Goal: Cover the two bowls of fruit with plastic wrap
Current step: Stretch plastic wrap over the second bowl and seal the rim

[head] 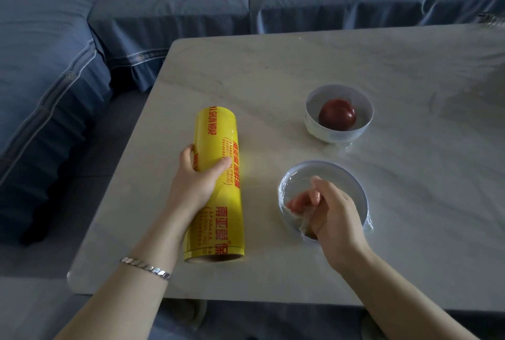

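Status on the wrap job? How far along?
Done, apparently: far white bowl with the red apple shows bunched film at its base. In hand: right hand pinches clear plastic film stretched over the near white bowl; left hand grips the yellow wrap roll. Left: sealing that rim.

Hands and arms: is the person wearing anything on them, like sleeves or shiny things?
No sleeves show; both forearms are bare. Behind the left hand, the wrist wears a silver bracelet of flat, slanted links. The right hand and wrist show no ring or watch.
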Motion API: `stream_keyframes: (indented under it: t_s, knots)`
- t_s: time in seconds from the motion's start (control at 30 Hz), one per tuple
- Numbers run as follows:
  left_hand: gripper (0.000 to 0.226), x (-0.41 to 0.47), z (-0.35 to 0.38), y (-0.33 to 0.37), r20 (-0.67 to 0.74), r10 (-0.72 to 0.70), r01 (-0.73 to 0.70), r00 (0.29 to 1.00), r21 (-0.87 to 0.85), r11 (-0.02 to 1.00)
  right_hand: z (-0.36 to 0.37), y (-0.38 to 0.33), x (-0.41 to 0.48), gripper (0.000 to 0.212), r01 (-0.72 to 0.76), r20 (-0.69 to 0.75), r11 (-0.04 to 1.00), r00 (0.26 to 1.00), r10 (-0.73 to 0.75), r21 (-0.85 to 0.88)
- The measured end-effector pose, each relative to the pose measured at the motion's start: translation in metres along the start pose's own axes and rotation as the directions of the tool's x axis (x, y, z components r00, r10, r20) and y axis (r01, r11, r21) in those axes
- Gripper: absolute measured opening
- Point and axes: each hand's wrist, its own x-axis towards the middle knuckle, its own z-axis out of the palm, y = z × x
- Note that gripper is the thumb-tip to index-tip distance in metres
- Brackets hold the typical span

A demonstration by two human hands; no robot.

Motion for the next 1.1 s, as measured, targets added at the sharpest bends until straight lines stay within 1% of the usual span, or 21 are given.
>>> stream_keyframes:
  t_s: [0.13, 0.17, 0.23, 0.3, 0.37, 0.4, 0.43, 0.47, 0.53, 0.57, 0.6, 0.67, 0.7, 0.77, 0.83, 0.9, 0.93, 0.97, 1.03, 1.07, 1.1]
  knots:
    - [0.084, 0.002, -0.001, -0.001, 0.009, -0.016, 0.016, 1.0, -0.027, 1.0, -0.011, 0.001, -0.004, 0.022, -0.008, 0.112, 0.969, 0.993, -0.021, 0.246]
    - [0.083, 0.002, -0.001, -0.001, 0.009, -0.023, 0.023, 1.0, -0.029, 0.999, -0.014, 0.003, -0.005, 0.02, 0.017, 0.127, 0.968, 0.991, -0.05, 0.25]
    - [0.083, 0.002, 0.0, 0.0, 0.009, -0.033, 0.034, 0.999, -0.023, 0.999, -0.021, 0.006, -0.006, 0.025, 0.096, 0.135, 0.99, 0.985, -0.11, 0.107]
    - [0.086, 0.002, -0.001, 0.0, 0.014, -0.034, 0.034, 0.999, -0.025, 0.999, -0.025, 0.005, -0.01, 0.042, 0.134, 0.2, 0.991, 0.971, -0.127, -0.017]
    - [0.088, 0.002, -0.001, 0.0, 0.025, -0.037, 0.038, 0.999, -0.028, 0.999, -0.025, -0.001, -0.013, 0.034, 0.152, 0.245, 0.98, 0.962, -0.118, -0.125]
    - [0.087, 0.002, -0.002, 0.0, 0.026, -0.038, 0.038, 0.999, -0.025, 0.999, -0.024, -0.004, -0.014, 0.029, 0.193, 0.273, 0.954, 0.953, -0.127, -0.228]
    - [0.085, 0.001, -0.002, 0.001, 0.025, -0.036, 0.036, 0.999, -0.02, 0.999, -0.021, -0.007, -0.016, 0.028, 0.252, 0.303, 0.893, 0.943, -0.139, -0.372]
    - [0.083, 0.002, -0.001, 0.001, 0.022, -0.033, 0.033, 0.999, -0.014, 0.999, -0.018, -0.009, -0.018, 0.028, 0.326, 0.351, 0.794, 0.924, -0.152, -0.513]
    - [0.082, 0.001, -0.001, 0.001, 0.02, -0.03, 0.03, 0.999, -0.008, 1.0, -0.011, -0.008, -0.024, 0.019, 0.479, 0.493, 0.585, 0.857, -0.15, -0.654]
    - [0.082, 0.001, -0.001, 0.001, 0.02, -0.03, 0.03, 0.999, -0.008, 1.0, -0.007, -0.007, -0.026, 0.012, 0.538, 0.559, 0.502, 0.82, -0.126, -0.677]
    - [0.082, 0.001, -0.001, 0.001, 0.023, -0.03, 0.031, 0.999, -0.009, 0.999, -0.004, -0.005, -0.028, 0.014, 0.572, 0.601, 0.434, 0.795, -0.086, -0.696]
    - [0.083, 0.0, -0.001, 0.001, 0.028, -0.035, 0.036, 0.999, -0.013, 0.999, 0.002, 0.0, -0.031, 0.027, 0.623, 0.654, 0.33, 0.756, -0.02, -0.71]
    - [0.083, 0.0, -0.001, 0.001, 0.03, -0.034, 0.035, 0.999, -0.017, 0.999, 0.004, 0.0, -0.031, 0.031, 0.655, 0.679, 0.284, 0.734, -0.02, -0.7]
    - [0.082, 0.0, -0.001, 0.001, 0.04, -0.028, 0.029, 0.999, -0.039, 0.999, 0.008, -0.005, -0.027, 0.035, 0.718, 0.712, 0.245, 0.69, -0.13, -0.652]
    - [0.082, 0.0, -0.002, 0.0, 0.055, -0.023, 0.027, 0.998, -0.075, 0.997, 0.0, -0.012, -0.014, 0.024, 0.712, 0.625, 0.249, 0.698, -0.348, -0.657]
    - [0.08, -0.001, -0.002, 0.0, 0.057, -0.007, 0.011, 0.998, -0.069, 0.998, -0.016, -0.022, 0.005, 0.017, 0.645, 0.446, 0.234, 0.705, -0.551, -0.728]
    - [0.08, -0.001, -0.002, 0.0, 0.053, 0.0, 0.003, 0.999, -0.048, 0.999, -0.025, -0.028, 0.014, 0.016, 0.572, 0.348, 0.238, 0.725, -0.595, -0.785]
    - [0.08, -0.001, -0.002, 0.0, 0.046, 0.001, 0.001, 0.999, -0.032, 0.999, -0.034, -0.032, 0.021, 0.018, 0.461, 0.244, 0.259, 0.776, -0.582, -0.849]
    - [0.079, -0.002, -0.003, 0.002, 0.027, -0.007, 0.008, 1.0, -0.023, 1.0, -0.053, -0.037, 0.03, 0.026, 0.165, 0.035, 0.293, 0.915, -0.402, -0.942]
    - [0.078, -0.002, -0.003, 0.004, 0.018, -0.014, 0.015, 1.0, -0.025, 1.0, -0.061, -0.037, 0.033, 0.028, 0.038, -0.049, 0.288, 0.956, -0.29, -0.957]
    - [0.078, -0.003, -0.004, 0.006, 0.005, -0.021, 0.021, 1.0, -0.035, 0.999, -0.066, -0.037, 0.035, 0.026, -0.033, -0.094, 0.287, 0.975, -0.201, -0.957]
